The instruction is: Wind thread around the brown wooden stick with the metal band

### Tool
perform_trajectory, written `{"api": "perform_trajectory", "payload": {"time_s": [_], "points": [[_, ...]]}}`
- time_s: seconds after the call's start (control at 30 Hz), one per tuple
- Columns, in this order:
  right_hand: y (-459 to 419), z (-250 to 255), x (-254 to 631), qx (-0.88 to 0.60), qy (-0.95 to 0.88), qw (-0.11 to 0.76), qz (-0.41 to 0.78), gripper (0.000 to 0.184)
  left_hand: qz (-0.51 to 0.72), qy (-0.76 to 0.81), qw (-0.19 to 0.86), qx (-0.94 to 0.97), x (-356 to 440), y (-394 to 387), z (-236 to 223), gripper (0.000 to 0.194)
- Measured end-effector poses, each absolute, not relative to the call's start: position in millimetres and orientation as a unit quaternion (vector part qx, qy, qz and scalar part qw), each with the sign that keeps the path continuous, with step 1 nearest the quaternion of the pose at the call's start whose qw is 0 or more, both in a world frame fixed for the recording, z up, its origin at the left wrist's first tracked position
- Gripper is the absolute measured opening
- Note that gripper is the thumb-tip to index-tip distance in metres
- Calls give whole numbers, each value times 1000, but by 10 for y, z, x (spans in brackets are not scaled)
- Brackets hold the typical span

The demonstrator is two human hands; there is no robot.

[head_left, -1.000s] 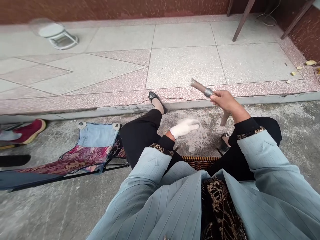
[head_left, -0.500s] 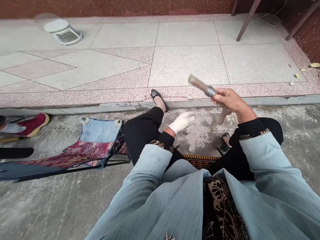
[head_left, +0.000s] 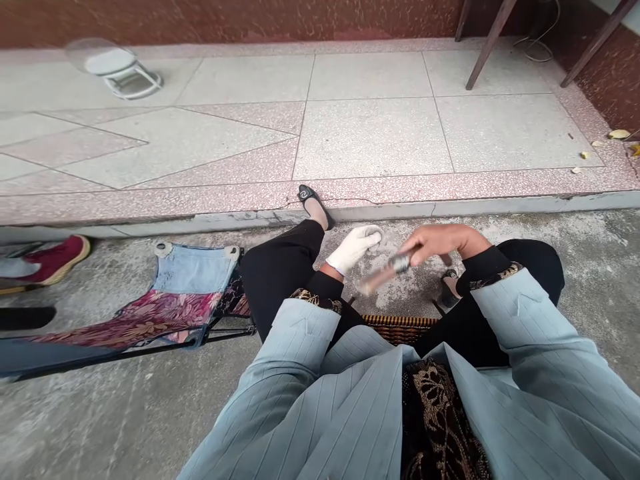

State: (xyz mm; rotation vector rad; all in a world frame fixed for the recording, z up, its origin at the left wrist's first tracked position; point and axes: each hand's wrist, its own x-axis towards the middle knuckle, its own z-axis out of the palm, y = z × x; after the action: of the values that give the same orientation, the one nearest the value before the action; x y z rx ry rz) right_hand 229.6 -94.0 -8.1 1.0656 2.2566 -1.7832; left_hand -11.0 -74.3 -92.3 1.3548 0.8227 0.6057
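My right hand point(head_left: 434, 241) is closed around a brown wooden stick-like tool point(head_left: 380, 279) with a band of silvery wire point(head_left: 399, 263) wound on it. Its pale end is smeared by motion and points down and left. Another wooden arm of it sticks out behind my fingers. My left hand point(head_left: 354, 249), in a white knitted glove, is just left of the tool and apart from it. Its fingers are curled together, with a faint greyish loop at the tips too blurred to name.
I sit on a woven seat point(head_left: 400, 327), facing a raised tiled ledge point(head_left: 370, 137). To my left stands a folding fabric chair point(head_left: 195, 270), with a person's red shoe point(head_left: 65, 257) beyond it. A white stool point(head_left: 131, 77) and wooden legs point(head_left: 490, 43) stand farther back.
My right hand has come down and left, swinging the tool from pointing up-left to pointing down-left. My left hand has shifted slightly left, its fingers still curled.
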Motion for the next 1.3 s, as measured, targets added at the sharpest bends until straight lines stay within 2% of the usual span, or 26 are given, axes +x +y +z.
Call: {"api": "perform_trajectory", "payload": {"time_s": [0.1,0.17,0.27,0.33,0.4,0.5,0.6,0.7,0.83,0.93,1.03,1.17,1.23,1.3], "points": [[-864,14,2453,488,670,-194,-524,35,195,376,628,653,6,-799,-1027,32],[-782,-29,2525,593,638,-224,-437,33,145,331,647,671,51,-839,-1035,32],[-709,-188,2509,691,648,-110,-301,31,87,266,683,674,35,-869,-963,35],[-719,-287,2432,677,688,-8,-262,27,78,247,705,660,-17,-861,-903,38],[-763,-343,2342,613,731,85,-288,21,112,254,716,641,-73,-841,-864,39],[-840,-348,2242,474,764,174,-401,16,184,282,713,614,-127,-808,-862,41],[-884,-283,2196,354,765,162,-512,20,223,309,705,598,-132,-764,-916,42],[-897,-171,2209,318,771,75,-547,23,243,348,651,629,-103,-698,-1003,43],[-897,-40,2297,391,758,-39,-521,24,252,382,616,641,-21,-685,-1119,45],[-880,-21,2348,454,728,-92,-505,26,244,391,653,602,62,-787,-1159,42],[-838,-62,2352,521,715,-116,-452,26,181,335,704,599,123,-899,-1158,41],[-774,-178,2298,604,729,-59,-316,25,143,282,705,635,132,-940,-1127,36],[-769,-248,2251,630,726,22,-273,26,115,275,671,679,106,-923,-1086,34],[-793,-304,2210,608,726,140,-290,23,99,285,629,717,70,-900,-1025,31]]}}
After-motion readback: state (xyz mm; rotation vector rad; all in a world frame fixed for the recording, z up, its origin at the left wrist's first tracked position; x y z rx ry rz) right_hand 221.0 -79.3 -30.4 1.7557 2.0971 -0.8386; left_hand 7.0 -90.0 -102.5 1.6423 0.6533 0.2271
